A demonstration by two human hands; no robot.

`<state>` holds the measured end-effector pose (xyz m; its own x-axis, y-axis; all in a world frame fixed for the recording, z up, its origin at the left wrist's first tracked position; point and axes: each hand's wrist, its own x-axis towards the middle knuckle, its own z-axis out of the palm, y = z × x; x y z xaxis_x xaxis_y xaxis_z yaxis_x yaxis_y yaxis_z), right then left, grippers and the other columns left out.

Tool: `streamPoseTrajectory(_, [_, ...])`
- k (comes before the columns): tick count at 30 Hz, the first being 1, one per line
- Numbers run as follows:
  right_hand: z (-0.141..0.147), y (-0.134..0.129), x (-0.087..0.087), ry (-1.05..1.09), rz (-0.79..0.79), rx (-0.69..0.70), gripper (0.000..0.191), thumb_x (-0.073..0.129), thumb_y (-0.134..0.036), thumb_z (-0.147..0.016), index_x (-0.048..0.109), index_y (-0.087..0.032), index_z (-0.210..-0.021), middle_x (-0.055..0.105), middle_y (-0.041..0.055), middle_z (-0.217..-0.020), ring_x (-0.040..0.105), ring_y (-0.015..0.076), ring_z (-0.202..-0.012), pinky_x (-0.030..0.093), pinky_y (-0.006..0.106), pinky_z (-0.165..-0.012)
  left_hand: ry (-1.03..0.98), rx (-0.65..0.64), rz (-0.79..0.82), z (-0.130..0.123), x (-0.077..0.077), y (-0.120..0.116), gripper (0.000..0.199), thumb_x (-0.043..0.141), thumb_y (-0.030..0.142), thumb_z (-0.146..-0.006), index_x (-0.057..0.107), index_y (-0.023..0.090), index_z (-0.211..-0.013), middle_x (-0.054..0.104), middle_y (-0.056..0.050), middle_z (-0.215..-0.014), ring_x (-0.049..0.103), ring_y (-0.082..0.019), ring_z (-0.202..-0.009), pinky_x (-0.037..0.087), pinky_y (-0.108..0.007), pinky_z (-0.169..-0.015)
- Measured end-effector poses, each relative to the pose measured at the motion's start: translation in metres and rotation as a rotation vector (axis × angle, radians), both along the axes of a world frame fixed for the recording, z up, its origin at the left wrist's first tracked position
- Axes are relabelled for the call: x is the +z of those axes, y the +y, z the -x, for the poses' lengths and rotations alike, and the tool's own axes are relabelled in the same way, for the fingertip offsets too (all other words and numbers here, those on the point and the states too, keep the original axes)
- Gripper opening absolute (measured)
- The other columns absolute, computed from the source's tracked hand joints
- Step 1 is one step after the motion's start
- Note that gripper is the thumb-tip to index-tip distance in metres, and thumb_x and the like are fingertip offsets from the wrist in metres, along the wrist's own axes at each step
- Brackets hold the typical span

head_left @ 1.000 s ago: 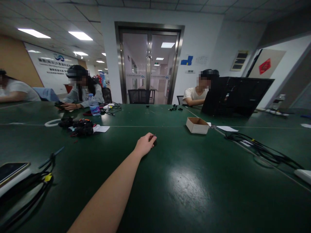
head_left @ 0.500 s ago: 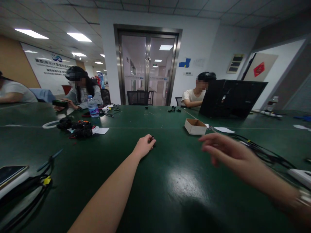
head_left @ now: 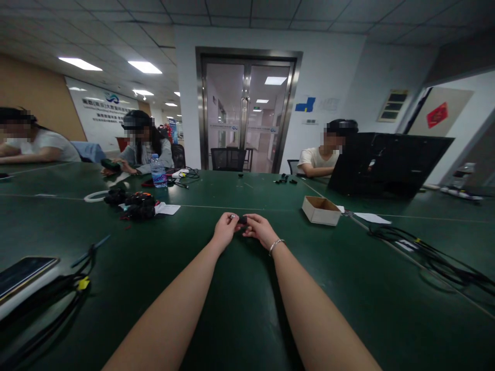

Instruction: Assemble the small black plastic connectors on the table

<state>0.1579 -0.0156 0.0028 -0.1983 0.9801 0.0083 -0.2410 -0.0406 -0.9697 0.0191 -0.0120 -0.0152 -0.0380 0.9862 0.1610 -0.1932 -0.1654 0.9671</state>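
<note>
In the head view, a small black piece (head_left: 242,220) sits between my two hands, just above the green table (head_left: 235,309). My left hand (head_left: 226,228) is closed, with a small shiny bit showing at its fingertips beside the black piece. From the other side, my right hand (head_left: 261,230) pinches the black piece between thumb and fingers. A silver bracelet (head_left: 276,246) circles my right wrist. The exact kind of the piece is too small to make out, and my fingers partly cover it.
An open cardboard box (head_left: 320,211) stands right of my hands. Black cables (head_left: 429,252) lie farther right. At left are a phone (head_left: 29,275), a bundle of black gear (head_left: 135,205) and a water bottle (head_left: 159,171). Several people sit around the table, one behind a black monitor (head_left: 390,165).
My right hand has come from the right, where it was open and blurred, to meet my left hand at the black piece. The view has shifted slightly to the left.
</note>
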Motion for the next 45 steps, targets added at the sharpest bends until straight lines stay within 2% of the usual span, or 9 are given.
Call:
streamPoseTrajectory(4, [-0.004, -0.003, -0.002, 0.024, -0.001, 0.078, 0.012, 0.053, -0.006, -0.085, 0.059, -0.013, -0.094, 0.06, 0.0006, -0.058, 0.059, 0.0111, -0.048, 0.059, 0.027, -0.058, 0.098, -0.027, -0.041, 0.0, -0.001, -0.003, 0.011, 0.056, 0.024, -0.083, 0.053, 0.015, -0.088, 0.062, -0.003, -0.083, 0.063, -0.012, -0.072, 0.052, -0.024, -0.07])
streamPoseTrajectory(9, [-0.003, -0.004, 0.001, 0.082, 0.023, 0.066, 0.018, 0.047, -0.003, -0.083, 0.058, -0.014, -0.093, 0.061, 0.0008, -0.06, 0.062, 0.0129, -0.05, 0.06, 0.03, -0.059, 0.205, 0.064, -0.094, -0.003, -0.006, 0.001, 0.012, 0.057, 0.025, -0.082, 0.054, 0.016, -0.089, 0.063, -0.003, -0.082, 0.063, -0.012, -0.07, 0.051, -0.024, -0.066])
streamPoseTrajectory(12, [-0.004, -0.003, 0.002, 0.113, 0.03, 0.043, 0.016, 0.049, -0.003, -0.083, 0.058, -0.013, -0.091, 0.062, 0.002, -0.063, 0.065, 0.0149, -0.056, 0.06, 0.03, -0.063, 0.221, 0.078, -0.045, -0.006, -0.004, 0.007, 0.017, 0.063, 0.028, -0.078, 0.055, 0.015, -0.086, 0.063, -0.003, -0.077, 0.062, -0.013, -0.067, 0.05, -0.025, -0.066])
streamPoseTrajectory(16, [-0.005, -0.002, 0.0, 0.124, 0.021, -0.038, 0.013, 0.052, -0.001, -0.084, 0.056, -0.012, -0.09, 0.062, 0.003, -0.065, 0.064, 0.0141, -0.054, 0.06, 0.032, -0.066, 0.145, -0.032, 0.084, -0.01, 0.005, 0.011, 0.019, 0.067, 0.027, -0.074, 0.055, 0.013, -0.079, 0.06, -0.002, -0.068, 0.058, -0.011, -0.061, 0.049, -0.024, -0.063])
streamPoseTrajectory(18, [-0.006, -0.001, -0.002, 0.153, 0.029, -0.079, 0.01, 0.053, -0.005, -0.086, 0.055, -0.013, -0.09, 0.062, 0.0026, -0.065, 0.063, 0.0135, -0.053, 0.06, 0.032, -0.066, 0.114, -0.004, 0.107, -0.01, 0.008, 0.011, 0.019, 0.066, 0.028, -0.074, 0.056, 0.013, -0.078, 0.058, -0.001, -0.067, 0.055, -0.009, -0.057, 0.047, -0.021, -0.059])
streamPoseTrajectory(22, [-0.008, 0.001, -0.002, 0.173, 0.036, -0.106, 0.009, 0.059, -0.017, -0.088, 0.051, -0.016, -0.091, 0.062, 0.0019, -0.066, 0.063, 0.014, -0.052, 0.06, 0.03, -0.06, 0.066, 0.11, 0.032, -0.007, 0.008, 0.01, 0.021, 0.065, 0.03, -0.074, 0.059, 0.013, -0.085, 0.06, -0.002, -0.078, 0.054, -0.007, -0.061, 0.046, -0.019, -0.059])
streamPoseTrajectory(26, [-0.008, 0.0, -0.001, 0.141, 0.04, -0.081, 0.012, 0.061, -0.019, -0.088, 0.049, -0.016, -0.092, 0.062, 0.0031, -0.065, 0.063, 0.0141, -0.05, 0.059, 0.027, -0.058, 0.054, 0.034, 0.015, 0.0, 0.005, 0.009, 0.019, 0.066, 0.021, -0.072, 0.061, 0.013, -0.088, 0.06, -0.003, -0.08, 0.057, -0.008, -0.068, 0.05, -0.022, -0.069])
streamPoseTrajectory(33, [-0.006, -0.002, 0.001, 0.18, 0.033, -0.097, 0.009, 0.058, -0.013, -0.089, 0.05, -0.014, -0.087, 0.066, 0.0065, -0.075, 0.063, 0.0138, -0.052, 0.059, 0.03, -0.06, 0.152, 0.024, -0.032, 0.0, -0.001, 0.012, 0.016, 0.063, 0.013, -0.074, 0.06, 0.013, -0.09, 0.062, -0.005, -0.081, 0.06, -0.011, -0.069, 0.051, -0.028, -0.073])
streamPoseTrajectory(45, [-0.008, 0.001, -0.002, 0.094, -0.003, -0.075, 0.008, 0.056, -0.012, -0.089, 0.05, -0.016, -0.093, 0.064, 0.0037, -0.07, 0.063, 0.0133, -0.052, 0.058, 0.026, -0.057, 0.202, 0.045, -0.088, 0.001, 0.001, 0.01, 0.02, 0.067, 0.025, -0.073, 0.062, 0.014, -0.089, 0.063, -0.006, -0.081, 0.059, -0.013, -0.071, 0.05, -0.028, -0.069])
